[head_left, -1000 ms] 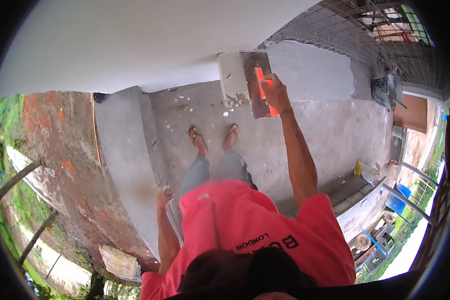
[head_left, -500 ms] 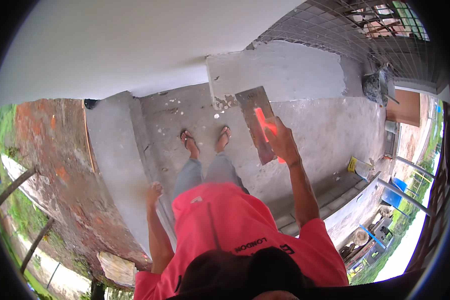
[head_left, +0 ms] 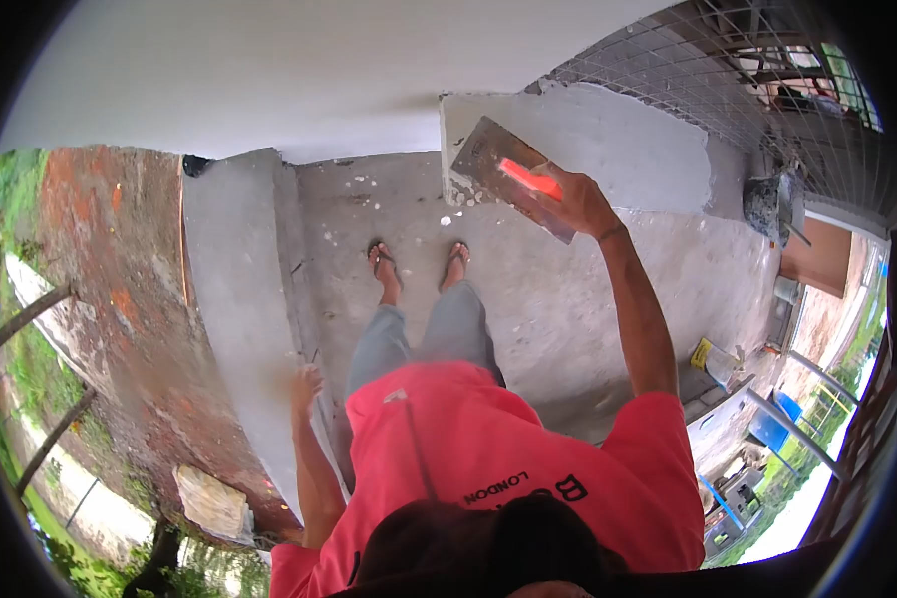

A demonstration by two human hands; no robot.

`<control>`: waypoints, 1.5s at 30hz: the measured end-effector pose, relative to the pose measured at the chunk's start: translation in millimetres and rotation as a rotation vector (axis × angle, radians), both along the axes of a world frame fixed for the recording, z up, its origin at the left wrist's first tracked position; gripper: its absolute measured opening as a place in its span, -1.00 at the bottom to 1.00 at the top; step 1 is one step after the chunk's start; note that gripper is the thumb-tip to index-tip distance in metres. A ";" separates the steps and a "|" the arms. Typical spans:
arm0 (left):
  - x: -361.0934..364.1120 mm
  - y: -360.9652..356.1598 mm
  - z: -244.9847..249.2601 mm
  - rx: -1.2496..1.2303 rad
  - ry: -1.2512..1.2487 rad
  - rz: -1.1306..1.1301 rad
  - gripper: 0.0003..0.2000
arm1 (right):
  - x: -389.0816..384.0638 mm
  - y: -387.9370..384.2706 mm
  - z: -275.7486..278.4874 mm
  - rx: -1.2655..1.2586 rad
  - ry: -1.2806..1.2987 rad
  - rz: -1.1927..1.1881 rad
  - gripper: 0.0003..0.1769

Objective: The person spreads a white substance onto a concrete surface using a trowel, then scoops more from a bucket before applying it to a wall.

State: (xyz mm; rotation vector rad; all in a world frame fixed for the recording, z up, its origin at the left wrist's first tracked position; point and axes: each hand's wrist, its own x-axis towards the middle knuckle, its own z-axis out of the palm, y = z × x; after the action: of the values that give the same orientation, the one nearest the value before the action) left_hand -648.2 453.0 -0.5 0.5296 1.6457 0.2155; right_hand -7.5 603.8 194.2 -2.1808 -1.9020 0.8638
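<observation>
My right hand (head_left: 585, 206) is wrapped round the orange handle of a plastering trowel (head_left: 491, 156). The trowel's wide grey metal blade slants across the lower left part of a freshly coated pale grey wall strip (head_left: 608, 140), overlapping its edge in this view. Down at my left side, my left hand (head_left: 307, 385) is closed, with its fingers curled beside the grey ledge (head_left: 231, 234). A thin dark tip shows above those fingers, but I cannot tell what it belongs to.
A smooth white wall (head_left: 269, 80) fills the upper left. My sandalled feet stand on the bare concrete floor (head_left: 558, 309), spotted with white drips near the wall. A dirty bucket (head_left: 764, 204) stands at the right, below wire mesh (head_left: 688, 70). A yellow-and-white bag (head_left: 713, 361) lies farther right.
My right hand has raised the trowel towards the wall strip and turned its blade to a flatter slant. My left hand stays low at my side. The view has shifted slightly.
</observation>
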 end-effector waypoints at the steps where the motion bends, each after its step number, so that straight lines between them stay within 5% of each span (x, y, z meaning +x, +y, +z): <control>1: -0.4 -8.3 -5.4 0.018 -0.022 0.015 -0.63 | 4.4 5.3 4.1 -0.016 -0.023 0.043 -0.59; 13: 169.6 -116.0 34.8 0.101 0.103 0.408 -0.67 | 64.5 77.3 -18.9 0.117 0.025 0.650 -0.61; 22: 283.3 -190.3 42.5 0.024 0.170 0.460 -0.72 | 96.6 78.0 -14.0 0.132 0.004 0.726 -0.63; 28: 313.1 -222.6 41.8 -0.081 0.127 0.546 -0.64 | 91.7 55.6 -11.2 0.185 0.084 0.667 -0.65; 37: 344.5 -248.5 43.8 -0.073 0.098 0.657 -0.64 | 82.9 91.6 -23.3 0.155 0.050 1.063 -0.71; 45: 382.3 -268.9 37.1 -0.121 0.076 0.699 -0.70 | 96.2 114.2 -13.2 0.144 0.021 0.968 -0.72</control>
State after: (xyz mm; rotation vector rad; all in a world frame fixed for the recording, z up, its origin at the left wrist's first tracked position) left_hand -265.9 184.1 36.7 -0.1508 1.8546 0.6078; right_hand 88.7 718.0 181.0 -1.0746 -2.8982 0.7776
